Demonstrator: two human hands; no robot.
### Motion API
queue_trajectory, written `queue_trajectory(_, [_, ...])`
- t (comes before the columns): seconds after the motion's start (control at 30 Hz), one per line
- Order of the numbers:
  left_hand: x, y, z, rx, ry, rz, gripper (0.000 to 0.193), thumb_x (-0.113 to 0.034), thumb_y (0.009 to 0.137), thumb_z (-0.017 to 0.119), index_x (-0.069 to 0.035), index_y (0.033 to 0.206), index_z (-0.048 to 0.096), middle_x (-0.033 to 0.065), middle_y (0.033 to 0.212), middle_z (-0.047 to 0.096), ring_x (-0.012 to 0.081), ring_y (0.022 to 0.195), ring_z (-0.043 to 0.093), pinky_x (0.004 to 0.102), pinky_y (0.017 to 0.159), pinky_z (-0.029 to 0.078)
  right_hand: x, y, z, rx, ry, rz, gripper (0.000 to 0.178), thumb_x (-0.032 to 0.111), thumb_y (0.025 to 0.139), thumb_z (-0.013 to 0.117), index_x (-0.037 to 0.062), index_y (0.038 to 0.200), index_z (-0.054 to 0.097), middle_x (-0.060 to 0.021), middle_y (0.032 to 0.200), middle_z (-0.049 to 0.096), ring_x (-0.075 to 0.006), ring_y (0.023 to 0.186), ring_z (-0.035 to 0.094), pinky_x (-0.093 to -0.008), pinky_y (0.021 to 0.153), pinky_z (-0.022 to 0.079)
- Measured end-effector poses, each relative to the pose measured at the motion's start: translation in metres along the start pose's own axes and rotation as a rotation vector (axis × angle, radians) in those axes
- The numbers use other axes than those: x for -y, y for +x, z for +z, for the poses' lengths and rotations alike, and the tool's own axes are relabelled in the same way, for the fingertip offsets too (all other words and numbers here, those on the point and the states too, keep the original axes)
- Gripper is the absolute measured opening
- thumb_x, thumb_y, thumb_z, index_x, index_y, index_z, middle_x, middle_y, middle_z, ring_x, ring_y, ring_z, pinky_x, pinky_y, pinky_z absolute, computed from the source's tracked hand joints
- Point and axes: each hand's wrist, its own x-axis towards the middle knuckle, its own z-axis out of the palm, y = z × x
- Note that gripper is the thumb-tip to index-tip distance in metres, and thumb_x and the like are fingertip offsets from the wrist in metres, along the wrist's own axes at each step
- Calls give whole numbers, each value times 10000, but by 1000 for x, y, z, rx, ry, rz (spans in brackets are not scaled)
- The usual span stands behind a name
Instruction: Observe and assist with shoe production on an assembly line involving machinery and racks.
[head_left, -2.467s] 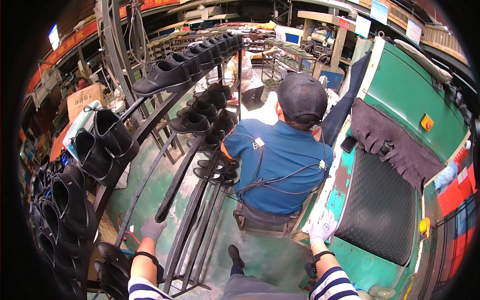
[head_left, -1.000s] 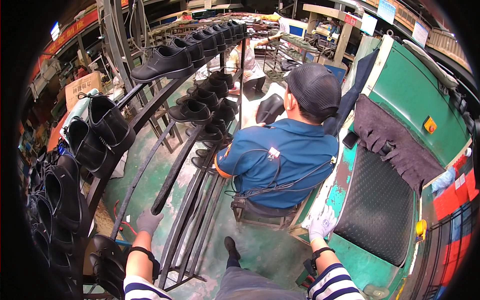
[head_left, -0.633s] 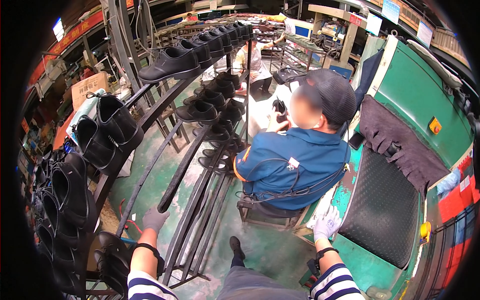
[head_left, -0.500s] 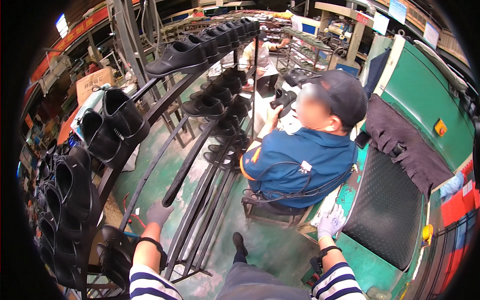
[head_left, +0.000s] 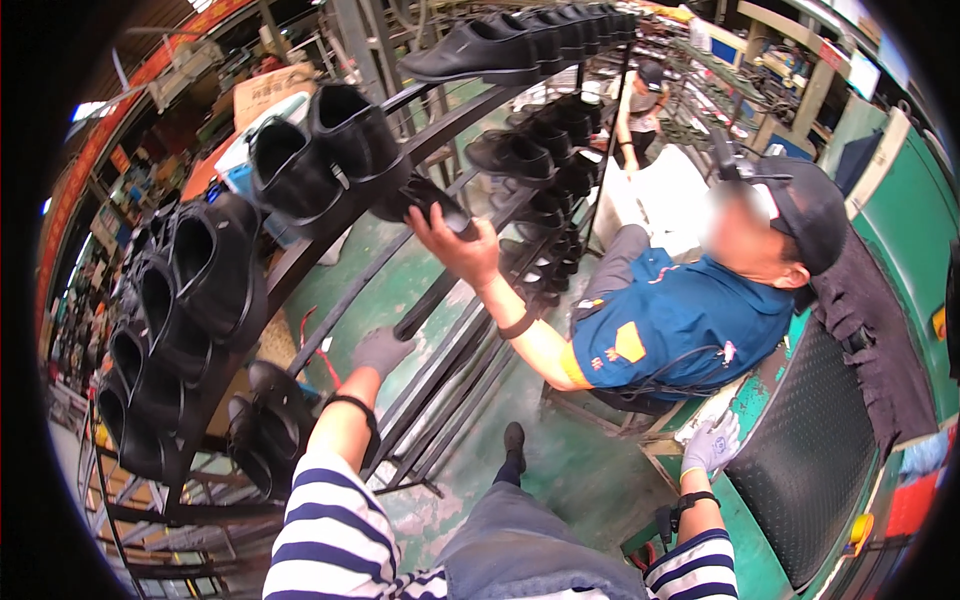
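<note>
My left hand (head_left: 383, 351), in a grey glove, is closed around the end of a black bar of the shoe rack (head_left: 425, 309). My right hand (head_left: 712, 443), in a pale glove, rests with its fingers stretched out on the edge of the green workbench (head_left: 745, 503), beside a black textured mat (head_left: 805, 450). Between my arms and farther off, a seated co-worker in a blue shirt (head_left: 680, 320) reaches left. That person's hand (head_left: 458, 248) holds a black shoe (head_left: 440, 203) at the rack, just beyond my left hand.
Black shoes (head_left: 215, 265) line the rack's upper level, with several more (head_left: 515, 155) on lower bars. A dark cloth (head_left: 880, 340) hangs over the bench at right. Another person (head_left: 640, 110) sits farther back. A cardboard box (head_left: 270, 93) stands behind the rack.
The co-worker has turned left and brought the black shoe over to the rack. My view has shifted left; my left hand stays on the bar and my right on the bench.
</note>
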Motion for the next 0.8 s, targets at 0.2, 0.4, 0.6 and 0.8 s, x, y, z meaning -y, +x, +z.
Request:
queue_trajectory(0.2, [-7, 7, 6, -49, 90, 8, 623, -485, 794, 642, -122, 1298, 604, 142, 1272, 661, 301, 1181, 636, 445, 1002, 494, -7, 5, -7, -20, -28, -76, 467, 360, 1005, 469, 107, 1382, 577, -74, 1484, 521, -254, 1351, 487, -442, 1079, 395])
queue_trajectory(0.4, [-4, -70, 84, -663, 69, 250, 911, -369, 808, 694, 40, 1521, 302, 232, 1590, 298, 365, 1496, 238, 500, 1237, 140, -7, 12, -12, -27, -3, -98, 493, 400, 1012, 438, 96, 1372, 582, -106, 1461, 544, -273, 1323, 519, -446, 1067, 412])
queue_trajectory(0.6, [58, -213, 183, 445, -151, 574, 521, -436, 906, 568, -127, 1325, 596, 171, 1341, 603, 343, 1240, 576, 432, 1069, 444, -22, 4, -3, 26, 6, -176, 526, 424, 1020, 450, 87, 1416, 527, -123, 1502, 490, -284, 1360, 473, -438, 1111, 370])
queue_trajectory(0.8, [84, -239, 198, 813, 87, 379, 490, -506, 923, 518, -173, 1249, 668, 137, 1256, 680, 322, 1176, 635, 440, 1003, 485, -42, -73, -32, -1, 415, -353, 353, 224, 993, 536, 47, 1283, 631, -160, 1337, 618, -329, 1241, 565, -425, 1086, 407])
